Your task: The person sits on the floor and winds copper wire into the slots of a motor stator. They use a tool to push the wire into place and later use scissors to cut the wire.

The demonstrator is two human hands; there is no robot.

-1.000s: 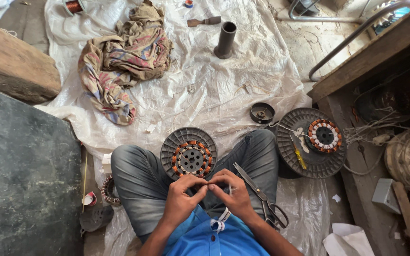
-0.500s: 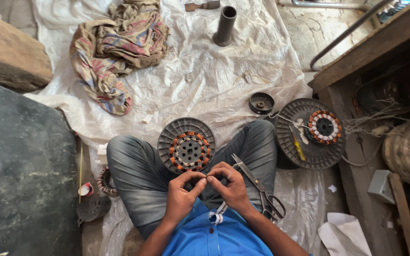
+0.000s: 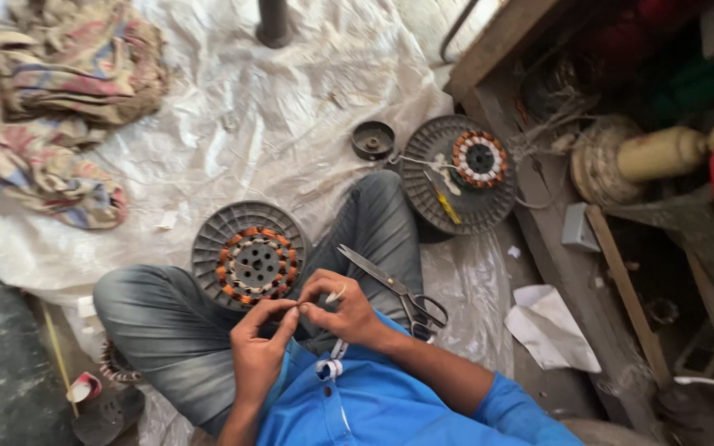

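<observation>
Both hands — left hand (image 3: 259, 347), right hand (image 3: 342, 312) — stay pinched together on a thin wire (image 3: 299, 307) above the stator (image 3: 251, 258); only the view has shifted.

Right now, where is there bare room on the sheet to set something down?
The white plastic sheet lies bare between the crumpled cloth, the dark pipe and the small round cap. Crowded: the lap, where the left hand and right hand meet beside the wound stator disc and scissors.
</observation>
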